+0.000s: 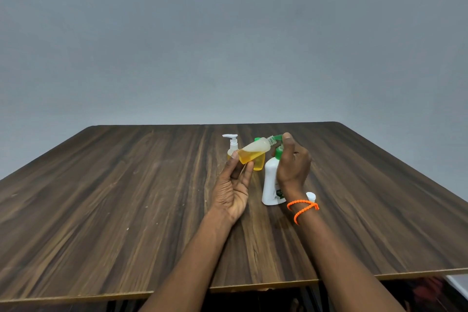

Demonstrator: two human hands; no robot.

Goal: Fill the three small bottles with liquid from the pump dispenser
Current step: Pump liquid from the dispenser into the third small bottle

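My left hand (234, 185) holds a small clear bottle (254, 151) tilted on its side, its uncapped neck against the green spout of the pump dispenser. Yellow liquid fills its lower part. The white pump dispenser (271, 180) with a green pump head stands on the table; my right hand (292, 159) rests on top of its pump. Behind the held bottle stands a yellow bottle with a green cap (259, 163), partly hidden. A small bottle with a white pump top (232, 145) stands at the back left.
A small white cap (311, 196) lies on the dark wooden table (126, 197) beside my right wrist, which wears an orange beaded band (302, 206). A grey wall rises behind the table's far edge. The near table edge runs below my forearms.
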